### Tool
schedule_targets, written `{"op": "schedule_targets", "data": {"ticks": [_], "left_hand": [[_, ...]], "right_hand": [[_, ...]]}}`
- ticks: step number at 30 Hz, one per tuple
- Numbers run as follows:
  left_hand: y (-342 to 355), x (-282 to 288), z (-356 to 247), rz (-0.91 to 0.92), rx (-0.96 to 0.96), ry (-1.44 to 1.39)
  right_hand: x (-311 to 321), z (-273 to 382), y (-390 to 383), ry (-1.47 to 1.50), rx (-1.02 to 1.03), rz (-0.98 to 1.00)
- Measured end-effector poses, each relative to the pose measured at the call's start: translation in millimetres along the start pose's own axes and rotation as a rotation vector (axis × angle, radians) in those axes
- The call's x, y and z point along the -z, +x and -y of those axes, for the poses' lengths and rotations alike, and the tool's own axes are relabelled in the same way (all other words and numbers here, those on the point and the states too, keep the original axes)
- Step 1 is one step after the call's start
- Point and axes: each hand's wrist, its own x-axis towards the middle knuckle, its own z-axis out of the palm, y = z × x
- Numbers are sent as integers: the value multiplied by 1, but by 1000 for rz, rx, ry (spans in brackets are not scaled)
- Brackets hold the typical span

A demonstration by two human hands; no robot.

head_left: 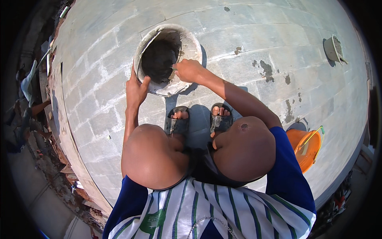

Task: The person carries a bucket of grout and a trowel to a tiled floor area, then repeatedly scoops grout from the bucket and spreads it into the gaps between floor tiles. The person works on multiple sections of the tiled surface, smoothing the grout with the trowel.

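A pale, mortar-crusted bucket (194, 44) stands on the grey block floor in front of my feet, its mouth tilted toward me. Dark grey wet mortar (160, 59) lies deep inside it. My left hand (137, 90) grips the bucket's near left rim, thumb over the edge and fingers along the outer wall. At the right side of the mouth, my right hand (188, 71) is closed in a fist around a tool, of which only a small greenish bit shows. The tool's kind and its far end are hidden by the hand and the dark inside.
An orange bucket (305, 148) with a yellow handle lies tipped at my right. A small grey mortar container (333, 49) stands at the far right. Dark mortar splashes (266, 71) mark the block floor (246, 36). Beyond the left edge, another person (28, 85) is among rubble.
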Motion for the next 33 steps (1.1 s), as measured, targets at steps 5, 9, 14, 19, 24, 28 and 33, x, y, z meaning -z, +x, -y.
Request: {"op": "schedule_targets", "data": {"ticks": [5, 9, 14, 19, 24, 28, 33], "left_hand": [[3, -1, -5, -8, -33, 1], [11, -2, 4, 13, -69, -53], [11, 7, 3, 5, -35, -57], [8, -7, -24, 39, -110, 48], [7, -11, -27, 38, -179, 145], [13, -15, -35, 23, -218, 162], [14, -17, -40, 33, -207, 237]], "right_hand": [[13, -36, 4, 411, 53, 165], [28, -49, -28, 1135, -210, 353], [27, -52, -53, 1486, -139, 287], [13, -53, -22, 576, -82, 23], [26, -23, -5, 259, 127, 148], [40, -41, 6, 463, 111, 294], [43, -61, 3, 838, 25, 435]]}}
